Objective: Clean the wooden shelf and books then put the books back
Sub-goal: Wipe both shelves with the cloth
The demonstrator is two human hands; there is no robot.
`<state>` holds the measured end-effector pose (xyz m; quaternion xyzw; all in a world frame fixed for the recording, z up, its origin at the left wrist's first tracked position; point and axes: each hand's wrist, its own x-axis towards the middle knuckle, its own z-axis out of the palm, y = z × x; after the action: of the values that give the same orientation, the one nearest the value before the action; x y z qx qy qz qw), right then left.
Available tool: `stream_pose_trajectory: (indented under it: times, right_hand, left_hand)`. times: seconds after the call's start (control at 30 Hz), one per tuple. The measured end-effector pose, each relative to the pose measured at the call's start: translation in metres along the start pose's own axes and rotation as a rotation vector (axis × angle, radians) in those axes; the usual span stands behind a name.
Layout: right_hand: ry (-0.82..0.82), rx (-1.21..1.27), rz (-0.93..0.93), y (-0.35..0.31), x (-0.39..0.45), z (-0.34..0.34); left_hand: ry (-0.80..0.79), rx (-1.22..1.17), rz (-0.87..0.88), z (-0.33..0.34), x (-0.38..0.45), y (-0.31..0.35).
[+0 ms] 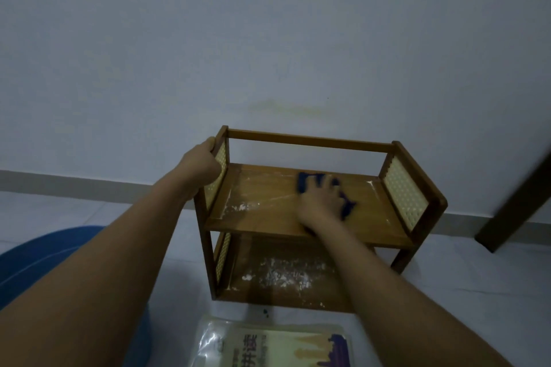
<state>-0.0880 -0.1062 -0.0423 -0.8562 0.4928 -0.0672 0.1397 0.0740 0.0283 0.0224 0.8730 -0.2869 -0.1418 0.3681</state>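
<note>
Head view: the wooden shelf (310, 226) stands on the floor against the wall. The left hand (205, 155) grips its upper corner post, steadying it. The right hand (322, 202) presses a blue cloth (304, 183) flat on the upper board. White dust (238, 207) lies just left of that hand, more on the lower board (283, 274). A book (274, 345) lies on the floor below the wrists. The wiping step is in hand, I judge; next calls for a sweep leftward.

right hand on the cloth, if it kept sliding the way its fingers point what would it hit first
Probably nothing on the upper board: the right hand presses the blue cloth, fingers pointing at the shelf's open back. Beyond looks like the wall, though depth is unclear.
</note>
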Motion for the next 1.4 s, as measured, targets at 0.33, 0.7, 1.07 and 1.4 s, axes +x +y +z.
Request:
stream_pose_trajectory:
  times: [0.33,0.7,1.07,1.4]
  right_hand:
    - [-0.217,0.063,-0.358,-0.006,-0.052,-0.004]
    - [-0.002,-0.084,-0.016,0.080,0.037,-0.030]
    - [-0.133,0.122,-0.501,-0.088,0.035,0.029]
    - [-0.193,0.046,-0.780,-0.045,-0.049,0.011]
  left_hand:
    - [0.036,0.114,0.029,0.000,0.000,0.001]
    - [0.000,0.093,0.093,-0.001,0.006,-0.009]
    - [0.054,0.153,0.133,0.002,0.008,-0.008]
    - [0.033,0.181,0.089,0.000,0.003,-0.006]
